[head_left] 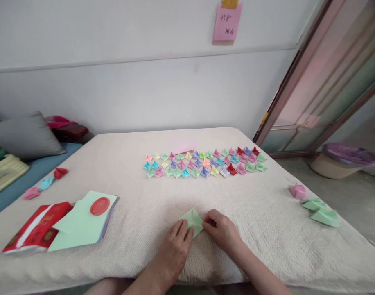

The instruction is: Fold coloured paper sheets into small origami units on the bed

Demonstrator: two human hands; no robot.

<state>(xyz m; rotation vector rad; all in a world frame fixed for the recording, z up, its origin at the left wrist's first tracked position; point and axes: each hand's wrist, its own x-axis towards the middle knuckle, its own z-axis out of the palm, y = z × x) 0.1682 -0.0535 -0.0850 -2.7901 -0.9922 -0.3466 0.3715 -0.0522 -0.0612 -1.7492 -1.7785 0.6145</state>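
Observation:
A small sheet of light green paper (192, 216), folded into a diamond with creases across it, lies on the cloth in front of me. My left hand (175, 246) covers its left corner, fingers together and bent, pressing it down. At the right corner, my right hand (222, 230) pinches the paper between thumb and fingertips. Beyond my hands, several small folded paper pieces (205, 172) of many colours stand in rows. To the left is a stack of green paper (80, 219) with a round red lid (100, 206) on top.
A red packet (37, 225) lies beside the stack. Loose folded pieces sit near both edges: red (61, 173), blue (46, 183) and pink (32, 193) at left, pink (298, 191) and green (325, 217) at right. A bin (335, 166) stands on the floor.

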